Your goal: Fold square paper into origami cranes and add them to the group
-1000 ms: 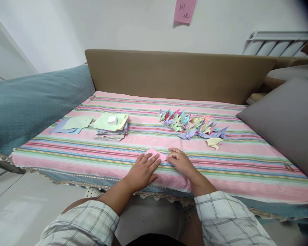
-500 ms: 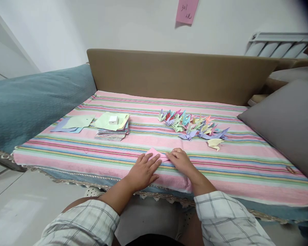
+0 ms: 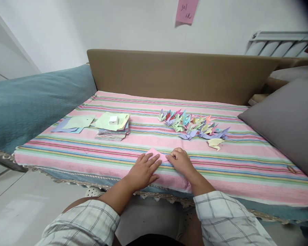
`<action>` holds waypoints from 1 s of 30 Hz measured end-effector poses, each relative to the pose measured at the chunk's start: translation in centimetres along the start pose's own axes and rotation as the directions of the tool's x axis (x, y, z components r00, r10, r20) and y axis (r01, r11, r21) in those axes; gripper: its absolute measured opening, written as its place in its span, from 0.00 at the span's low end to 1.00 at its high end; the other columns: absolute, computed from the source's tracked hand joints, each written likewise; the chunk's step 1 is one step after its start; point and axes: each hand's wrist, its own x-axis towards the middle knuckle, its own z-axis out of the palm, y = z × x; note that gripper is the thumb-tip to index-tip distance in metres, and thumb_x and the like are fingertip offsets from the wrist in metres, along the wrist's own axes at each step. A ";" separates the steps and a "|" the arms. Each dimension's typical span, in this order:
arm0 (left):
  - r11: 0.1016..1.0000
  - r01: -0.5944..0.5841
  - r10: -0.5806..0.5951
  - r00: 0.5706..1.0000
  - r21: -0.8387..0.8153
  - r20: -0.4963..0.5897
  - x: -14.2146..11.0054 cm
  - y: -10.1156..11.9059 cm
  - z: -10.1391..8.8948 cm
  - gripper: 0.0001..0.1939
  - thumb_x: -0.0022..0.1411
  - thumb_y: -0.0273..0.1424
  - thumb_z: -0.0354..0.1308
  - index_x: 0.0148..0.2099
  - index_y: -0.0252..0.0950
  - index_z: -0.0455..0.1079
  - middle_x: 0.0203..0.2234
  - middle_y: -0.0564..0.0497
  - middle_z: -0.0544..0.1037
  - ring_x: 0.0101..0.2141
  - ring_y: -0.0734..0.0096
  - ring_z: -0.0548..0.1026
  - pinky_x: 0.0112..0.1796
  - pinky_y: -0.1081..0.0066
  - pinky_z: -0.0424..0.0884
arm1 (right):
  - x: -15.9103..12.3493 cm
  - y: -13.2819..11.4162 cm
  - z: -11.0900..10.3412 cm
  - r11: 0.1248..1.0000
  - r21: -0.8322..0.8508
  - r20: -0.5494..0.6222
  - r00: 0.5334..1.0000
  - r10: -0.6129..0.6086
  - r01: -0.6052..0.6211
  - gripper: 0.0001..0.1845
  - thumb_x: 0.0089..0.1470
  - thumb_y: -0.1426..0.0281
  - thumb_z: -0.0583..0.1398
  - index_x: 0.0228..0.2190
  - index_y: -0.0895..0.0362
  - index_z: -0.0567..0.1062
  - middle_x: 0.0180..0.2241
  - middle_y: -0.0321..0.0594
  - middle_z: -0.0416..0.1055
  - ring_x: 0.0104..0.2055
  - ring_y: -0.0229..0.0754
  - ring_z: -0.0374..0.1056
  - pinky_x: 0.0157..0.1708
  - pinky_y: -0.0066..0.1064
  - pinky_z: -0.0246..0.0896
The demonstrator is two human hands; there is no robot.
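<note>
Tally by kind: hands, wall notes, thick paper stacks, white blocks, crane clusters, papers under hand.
Hands: 2 (left hand, right hand)
Wall note: 1
Thick paper stack: 1
White block: 1
Crane cluster: 1
Pink paper under hand: 1
Total: 7

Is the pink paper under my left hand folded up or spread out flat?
Folded: the pink paper shows a narrow point toward your right hand, though your left hand covers part.

Open striped cloth separates the paper stack from the paper cranes
</note>
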 end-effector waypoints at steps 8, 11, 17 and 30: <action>0.998 0.014 -0.018 0.998 0.059 0.059 0.6 0.7 -0.7 0.29 0.60 0.44 0.49 0.61 0.39 0.56 0.63 0.47 0.53 0.56 0.50 0.57 0.52 0.52 0.53 | 0.2 0.9 0.3 0.999 -0.010 0.012 0.999 -0.048 0.048 0.16 0.55 0.64 0.54 0.19 0.56 0.69 0.31 0.38 0.66 0.38 0.40 0.61 0.41 0.31 0.52; 0.997 0.031 -0.036 0.997 0.064 0.064 0.8 0.8 -0.7 0.30 0.58 0.44 0.51 0.60 0.39 0.57 0.63 0.46 0.54 0.56 0.48 0.57 0.51 0.50 0.54 | 0.1 0.8 0.2 0.998 -0.037 0.007 0.999 -0.045 0.045 0.16 0.55 0.64 0.54 0.19 0.56 0.68 0.31 0.39 0.66 0.38 0.40 0.61 0.41 0.30 0.52; 0.998 0.025 -0.029 0.998 0.062 0.062 0.8 0.7 -0.6 0.30 0.59 0.45 0.50 0.60 0.39 0.57 0.63 0.45 0.53 0.59 0.49 0.53 0.51 0.50 0.53 | -0.1 0.3 -0.2 0.985 -0.160 0.004 0.998 -0.064 0.064 0.16 0.56 0.63 0.54 0.21 0.56 0.69 0.32 0.41 0.67 0.39 0.42 0.62 0.43 0.31 0.52; 0.997 0.061 -0.055 0.990 -0.045 0.127 1.2 0.2 -1.1 0.29 0.57 0.44 0.53 0.59 0.42 0.57 0.62 0.47 0.55 0.58 0.52 0.55 0.50 0.51 0.54 | -0.2 0.0 -0.1 0.932 -0.345 -0.011 0.992 -0.123 0.111 0.19 0.59 0.66 0.49 0.24 0.57 0.73 0.31 0.46 0.69 0.38 0.45 0.63 0.43 0.35 0.54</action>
